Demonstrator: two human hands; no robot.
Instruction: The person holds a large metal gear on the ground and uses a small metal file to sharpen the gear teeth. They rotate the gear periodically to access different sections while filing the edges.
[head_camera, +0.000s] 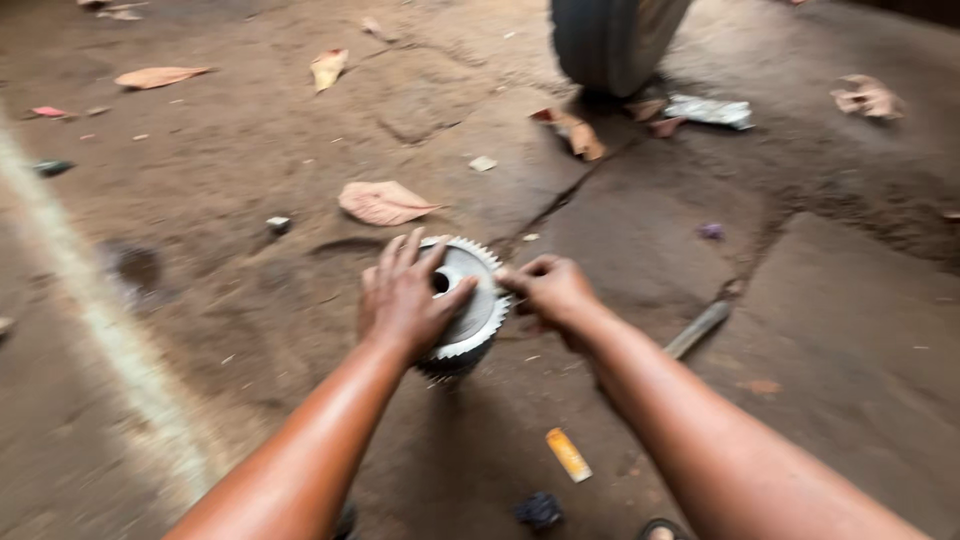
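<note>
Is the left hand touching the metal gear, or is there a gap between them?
Touching. In the head view the left hand lies flat on the face of the gear, with the thumb beside its centre hole.
</note>
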